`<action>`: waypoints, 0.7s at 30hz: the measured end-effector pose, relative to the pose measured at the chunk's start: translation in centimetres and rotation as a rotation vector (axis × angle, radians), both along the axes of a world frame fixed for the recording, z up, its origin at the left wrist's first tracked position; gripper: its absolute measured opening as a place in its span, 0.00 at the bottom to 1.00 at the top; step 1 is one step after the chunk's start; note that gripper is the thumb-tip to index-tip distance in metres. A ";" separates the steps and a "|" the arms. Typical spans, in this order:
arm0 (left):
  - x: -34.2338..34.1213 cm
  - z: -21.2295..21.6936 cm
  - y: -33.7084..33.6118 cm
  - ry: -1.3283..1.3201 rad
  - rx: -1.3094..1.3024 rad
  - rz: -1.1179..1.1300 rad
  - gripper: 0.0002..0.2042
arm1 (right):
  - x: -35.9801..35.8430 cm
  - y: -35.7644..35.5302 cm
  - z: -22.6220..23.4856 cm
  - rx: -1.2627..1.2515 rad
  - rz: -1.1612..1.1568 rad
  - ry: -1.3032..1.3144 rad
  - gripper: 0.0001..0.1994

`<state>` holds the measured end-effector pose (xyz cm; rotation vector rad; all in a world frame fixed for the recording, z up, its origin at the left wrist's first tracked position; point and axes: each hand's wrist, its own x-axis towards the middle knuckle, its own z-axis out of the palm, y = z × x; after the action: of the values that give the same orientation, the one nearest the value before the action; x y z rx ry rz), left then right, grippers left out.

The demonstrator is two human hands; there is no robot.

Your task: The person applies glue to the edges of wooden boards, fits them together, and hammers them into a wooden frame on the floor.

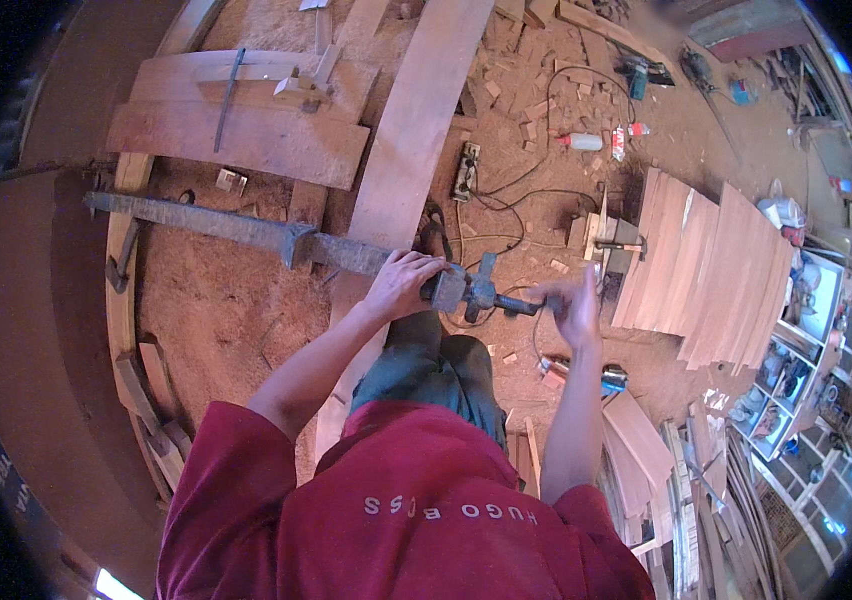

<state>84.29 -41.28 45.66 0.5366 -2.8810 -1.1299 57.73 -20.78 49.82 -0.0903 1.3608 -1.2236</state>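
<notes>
A long, worn metal bar clamp (pixel 236 228) lies across in front of me, from the far left to the middle. My left hand (pixel 404 284) is closed over its bar, close to the block at the screw end. A sliding jaw (pixel 296 245) sits farther left along the bar. My right hand (pixel 576 308) is raised by the tip of the clamp's screw (pixel 514 303). Its fingers are smeared by motion, so their grip is unclear. Beneath the clamp runs a long wide plank (pixel 411 140), partly covered by my left arm and the bar.
Boards (pixel 236 140) lie at the upper left. Stacked planks (pixel 701 265) spread on the right, with a hammer (pixel 621 245) at their near end. A power strip (pixel 466 170), cables, a white bottle (pixel 583 142) and wood scraps lie on the sawdust-covered floor. A divided tray (pixel 776 395) stands far right.
</notes>
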 end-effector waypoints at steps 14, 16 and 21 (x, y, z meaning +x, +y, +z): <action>0.1 -0.7 -0.6 0.051 -0.057 -0.030 0.36 | -0.7 -0.9 -0.9 -0.014 0.044 0.070 0.38; 0.5 -0.9 -0.5 0.032 -0.073 -0.032 0.36 | 1.8 3.5 -0.5 0.060 0.137 -0.019 0.38; 0.4 -0.7 -0.6 0.029 -0.069 -0.037 0.37 | 5.3 7.2 -4.2 0.458 -0.150 -0.435 0.37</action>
<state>84.69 -41.86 44.93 0.4631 -2.9046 -1.0290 62.99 -13.57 45.63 0.5772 1.2390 -0.9520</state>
